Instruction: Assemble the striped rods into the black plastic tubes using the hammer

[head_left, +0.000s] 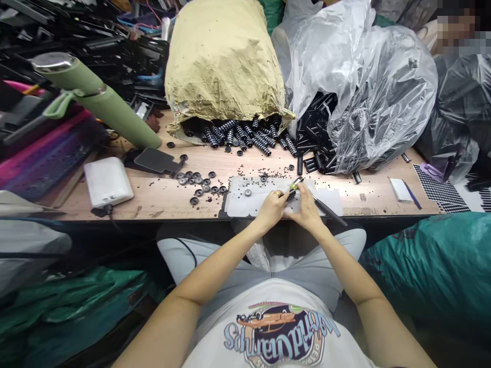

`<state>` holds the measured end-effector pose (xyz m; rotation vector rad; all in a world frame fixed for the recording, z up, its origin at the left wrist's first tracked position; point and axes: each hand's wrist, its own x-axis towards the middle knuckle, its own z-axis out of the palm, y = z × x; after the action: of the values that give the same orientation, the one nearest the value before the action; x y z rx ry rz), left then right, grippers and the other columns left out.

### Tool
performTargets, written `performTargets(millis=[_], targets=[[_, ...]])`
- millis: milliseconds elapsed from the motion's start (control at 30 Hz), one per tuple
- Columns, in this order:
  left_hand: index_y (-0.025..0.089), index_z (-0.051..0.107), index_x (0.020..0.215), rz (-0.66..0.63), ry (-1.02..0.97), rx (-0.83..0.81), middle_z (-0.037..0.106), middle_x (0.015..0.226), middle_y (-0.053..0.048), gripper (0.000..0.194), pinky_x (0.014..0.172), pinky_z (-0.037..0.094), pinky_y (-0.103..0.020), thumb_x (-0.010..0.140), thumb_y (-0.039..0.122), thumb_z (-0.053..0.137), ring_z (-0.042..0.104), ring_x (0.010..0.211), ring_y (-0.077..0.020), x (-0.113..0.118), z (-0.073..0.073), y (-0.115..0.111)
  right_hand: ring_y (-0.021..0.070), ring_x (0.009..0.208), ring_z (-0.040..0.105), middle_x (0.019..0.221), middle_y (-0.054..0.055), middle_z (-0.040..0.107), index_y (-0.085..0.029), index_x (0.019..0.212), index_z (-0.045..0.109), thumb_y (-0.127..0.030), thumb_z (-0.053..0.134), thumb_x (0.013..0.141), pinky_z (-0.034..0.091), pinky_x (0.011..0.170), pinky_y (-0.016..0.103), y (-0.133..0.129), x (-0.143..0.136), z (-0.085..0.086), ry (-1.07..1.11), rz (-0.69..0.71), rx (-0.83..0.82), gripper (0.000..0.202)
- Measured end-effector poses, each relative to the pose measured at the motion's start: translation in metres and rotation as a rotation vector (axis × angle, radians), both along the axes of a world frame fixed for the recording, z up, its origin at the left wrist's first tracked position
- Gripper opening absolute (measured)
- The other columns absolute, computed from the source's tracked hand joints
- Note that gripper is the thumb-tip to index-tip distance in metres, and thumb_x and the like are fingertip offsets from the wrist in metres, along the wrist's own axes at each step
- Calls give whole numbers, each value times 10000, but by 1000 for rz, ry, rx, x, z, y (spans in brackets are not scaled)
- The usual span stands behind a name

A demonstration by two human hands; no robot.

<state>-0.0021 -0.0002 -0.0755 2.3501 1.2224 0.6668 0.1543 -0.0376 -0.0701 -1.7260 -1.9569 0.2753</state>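
My left hand (273, 208) is closed around a small black cylindrical part (292, 194), held low over a white sheet (241, 203) at the table's front edge. Just right of it, my right hand (308, 208) has its fingers bent together at a small yellow-green piece with a shiny end (296, 183). Whether both hands grip that piece cannot be made out. A dark rod-shaped tool (330, 210) slants out beside my right hand, over the table edge. One round black disc (247, 192) lies on the sheet left of my hands.
Several black discs (198, 180) and tiny dark bits lie left of the sheet. Behind stand a yellow sack (226, 56) spilling ridged black rollers (245, 137) and a clear plastic bag (383, 97) with black tubes (307, 135). A green flask (111, 112) leans near a white box (108, 181).
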Motion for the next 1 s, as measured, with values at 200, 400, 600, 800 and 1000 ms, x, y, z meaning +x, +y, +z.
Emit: performTargets(millis=[200,400,600,800,1000], targets=[[172,599,1218,-101,173,201,649,1084,-150,340,853,408,-425,934,154,414,585,993,-250,-14,-2,2,264,892,583,956,150,617,-133,973,572,-364,432,942,435,779,369,-24,51,35,-268,-361,-283,272],[205,559,1271,-112,255,257,635,1181,-131,412,957,342,-480,938,103,338,528,1146,-259,-17,0,-2,180,666,578,753,58,606,-168,1004,527,-361,199,1004,355,621,255,-56,37,45,-81,-335,-200,381],[116,498,1340,-76,305,243,540,1330,-176,435,1079,287,-479,931,157,356,458,1269,-272,-1,-1,-13,160,545,533,670,32,591,-179,912,524,-347,252,1000,300,566,248,-64,20,57,-145,-309,-312,331],[-48,347,1403,-98,335,237,337,1463,-260,579,1125,225,-507,919,269,329,237,1408,-324,20,-10,-26,172,617,597,760,63,633,-188,918,536,-378,216,1001,356,580,244,-62,-20,67,-99,-76,-221,382],[60,518,1289,-28,275,116,598,1207,-210,445,960,437,-433,873,99,365,534,1167,-286,18,0,-9,159,587,568,732,33,630,-197,943,535,-381,277,1007,245,552,242,-51,-18,55,-277,-116,-369,323]])
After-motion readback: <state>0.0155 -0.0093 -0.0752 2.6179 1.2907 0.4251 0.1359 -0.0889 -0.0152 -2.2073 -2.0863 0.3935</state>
